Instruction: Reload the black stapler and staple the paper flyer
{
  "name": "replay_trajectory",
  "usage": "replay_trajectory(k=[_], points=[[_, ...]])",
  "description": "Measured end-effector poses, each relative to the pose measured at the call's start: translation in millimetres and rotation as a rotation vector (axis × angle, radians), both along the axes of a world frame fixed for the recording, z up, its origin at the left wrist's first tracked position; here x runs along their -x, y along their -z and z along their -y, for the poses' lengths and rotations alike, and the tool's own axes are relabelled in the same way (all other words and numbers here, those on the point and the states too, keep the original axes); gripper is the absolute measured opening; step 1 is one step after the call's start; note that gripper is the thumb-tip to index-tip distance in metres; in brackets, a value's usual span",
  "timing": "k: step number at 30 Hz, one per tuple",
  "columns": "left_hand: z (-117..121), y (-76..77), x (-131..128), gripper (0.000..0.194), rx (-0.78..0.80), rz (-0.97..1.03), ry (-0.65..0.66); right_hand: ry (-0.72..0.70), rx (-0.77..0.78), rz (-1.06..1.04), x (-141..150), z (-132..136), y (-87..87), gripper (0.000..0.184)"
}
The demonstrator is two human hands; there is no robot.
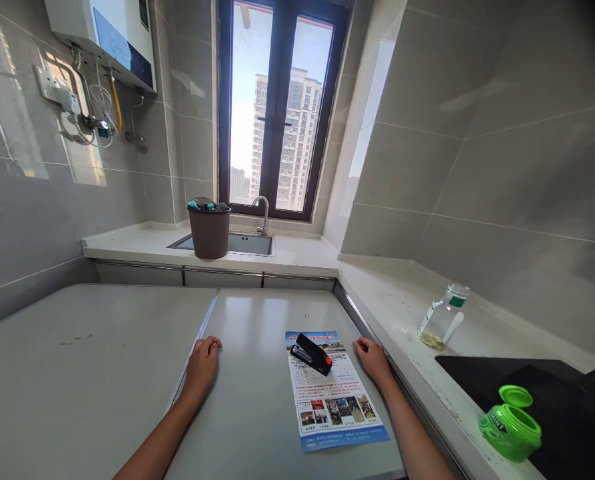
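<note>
A printed flyer (pixel 334 393) with blue bands and small photos lies flat on the pale tabletop. On its upper part rests a black stapler (pixel 312 354) with an orange-red piece at one end. My left hand (pixel 204 363) sits on the table to the left of the flyer, fingers curled in a loose fist with nothing visible in them. Close to the flyer's right edge, my right hand (pixel 372 357) also rests on the table, its fingers curled in and nothing seen in them. Neither hand touches the stapler.
Along the right counter (pixel 402 320) stand a glass jar (pixel 443 319) with some contents and an open green mint tub (pixel 512 427), near a black cooktop (pixel 567 400). At the back, a brown bucket (pixel 209 232) stands by the sink (pixel 250 244).
</note>
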State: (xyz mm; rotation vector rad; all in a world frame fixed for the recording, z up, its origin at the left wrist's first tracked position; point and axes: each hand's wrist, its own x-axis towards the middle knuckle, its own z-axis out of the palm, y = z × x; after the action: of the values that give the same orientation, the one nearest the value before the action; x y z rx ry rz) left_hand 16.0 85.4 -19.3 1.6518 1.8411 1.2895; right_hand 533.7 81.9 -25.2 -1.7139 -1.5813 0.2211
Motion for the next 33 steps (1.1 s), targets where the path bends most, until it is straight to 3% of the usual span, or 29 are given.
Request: replay_trajectory(k=[18, 26, 30, 33], points=[[4, -3.3, -2, 0.032, -0.001, -0.011, -0.011, -0.001, 0.034, 0.13, 4, 1, 2.5, 0.04], [0, 3.6, -1, 0.031, 0.011, -0.056, -0.016, -0.076, -0.171, 0.302, 32, 4, -5.5, 0.034], [-2, 5.5, 0, 0.031, 0.005, -0.061, -0.016, -0.138, -0.236, 0.292, 43, -12, -15.6, 0.031], [0, 3.6, -1, 0.031, 0.005, -0.061, -0.003, -0.201, -0.186, 0.28, 54, -36, -22.1, 0.029]])
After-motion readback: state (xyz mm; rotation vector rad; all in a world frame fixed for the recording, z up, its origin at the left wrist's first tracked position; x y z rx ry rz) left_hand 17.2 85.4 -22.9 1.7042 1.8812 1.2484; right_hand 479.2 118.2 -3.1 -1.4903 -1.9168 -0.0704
